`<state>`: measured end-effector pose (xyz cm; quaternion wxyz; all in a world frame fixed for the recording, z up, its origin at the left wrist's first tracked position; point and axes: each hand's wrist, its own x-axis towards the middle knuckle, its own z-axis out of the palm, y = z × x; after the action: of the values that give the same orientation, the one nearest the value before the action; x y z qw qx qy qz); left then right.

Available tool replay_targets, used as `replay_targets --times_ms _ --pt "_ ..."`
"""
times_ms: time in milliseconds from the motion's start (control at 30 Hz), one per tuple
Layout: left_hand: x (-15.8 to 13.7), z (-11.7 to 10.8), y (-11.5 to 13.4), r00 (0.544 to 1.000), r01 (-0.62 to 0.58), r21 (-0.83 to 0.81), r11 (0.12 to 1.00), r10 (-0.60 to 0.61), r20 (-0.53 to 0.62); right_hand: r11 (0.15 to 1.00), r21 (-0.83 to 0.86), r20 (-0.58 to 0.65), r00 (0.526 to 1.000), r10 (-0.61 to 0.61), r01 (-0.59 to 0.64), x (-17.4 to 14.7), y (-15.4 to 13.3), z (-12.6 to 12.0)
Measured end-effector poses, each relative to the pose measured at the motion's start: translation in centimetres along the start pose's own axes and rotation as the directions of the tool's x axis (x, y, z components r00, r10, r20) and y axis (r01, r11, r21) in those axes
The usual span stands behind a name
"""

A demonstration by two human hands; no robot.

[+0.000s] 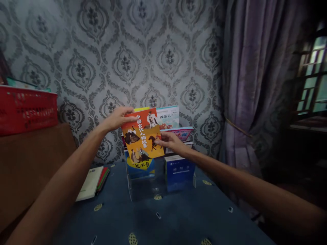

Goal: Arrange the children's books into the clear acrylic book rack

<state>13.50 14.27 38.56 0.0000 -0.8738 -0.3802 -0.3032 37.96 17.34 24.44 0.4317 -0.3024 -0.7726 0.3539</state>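
Note:
An orange book with white Chinese lettering and painted figures is held up, slightly tilted, in front of a clear tiered book stand. My left hand grips its upper left corner, and my right hand pinches its right edge. Below it, a blue and yellow book stands in the rack, partly covered by the orange one. To the right stands a blue book. Behind my right hand are a pink book and a pale book with dark lettering. Other books behind are mostly hidden.
A small pile of books lies on the blue patterned tablecloth at left. Farther left, a red basket sits on a brown cardboard box. The patterned wall rises behind; a purple curtain hangs at right.

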Motion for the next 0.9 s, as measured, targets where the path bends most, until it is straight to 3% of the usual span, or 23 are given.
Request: replay_targets --times_ms 167,400,533,733,900 --pt "-1.4 1.0 -0.3 0.999 0.0 -0.006 1.0 0.001 0.044 0.993 0.026 0.023 0.993 0.119 -0.119 -0.8 0.4 1.9" --pt "-5.0 3.6 -1.9 0.999 -0.014 0.081 0.997 0.012 0.031 0.983 0.144 0.141 0.986 0.09 -0.11 -1.5 3.8 4.5" --pt "-6.9 6.1 -3.0 0.999 0.009 0.178 0.984 -0.002 -0.041 0.986 0.119 0.083 0.991 0.105 -0.115 -2.1 6.0 5.8" --pt "-8.9 9.9 -3.9 0.996 0.051 0.311 0.949 -0.023 -0.091 0.988 -0.101 -0.053 0.992 0.11 -0.115 -3.0 8.8 6.9" --pt "-10.1 12.1 -4.9 0.996 0.066 0.337 0.939 -0.041 -0.081 0.929 -0.351 -0.105 0.991 0.084 -0.116 -3.9 10.1 7.7"
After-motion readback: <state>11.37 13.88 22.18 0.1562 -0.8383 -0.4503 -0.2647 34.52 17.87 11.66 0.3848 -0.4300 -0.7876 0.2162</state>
